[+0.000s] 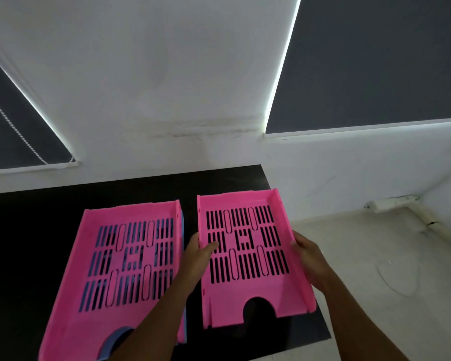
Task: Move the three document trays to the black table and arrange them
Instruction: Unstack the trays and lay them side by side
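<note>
Hands, left hand (202,250) and right hand (306,252), clamp the slotted pink plastic tray (248,256) between them on the black table (24,243); pink-on-blue tray stack (130,259) just outside left hand, unstacking remains.

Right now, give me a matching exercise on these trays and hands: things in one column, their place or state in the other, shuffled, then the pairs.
Column one:
1. right pink tray
2. left pink tray
3. blue tray
4. left hand

Column two:
A. lies under a pink tray, only its edges showing
B. thumb rests inside a tray, over its left wall
C. held at both side walls by the hands
D. sits on top of another tray, untouched by either hand

Pairs: 1-C, 2-D, 3-A, 4-B
</note>
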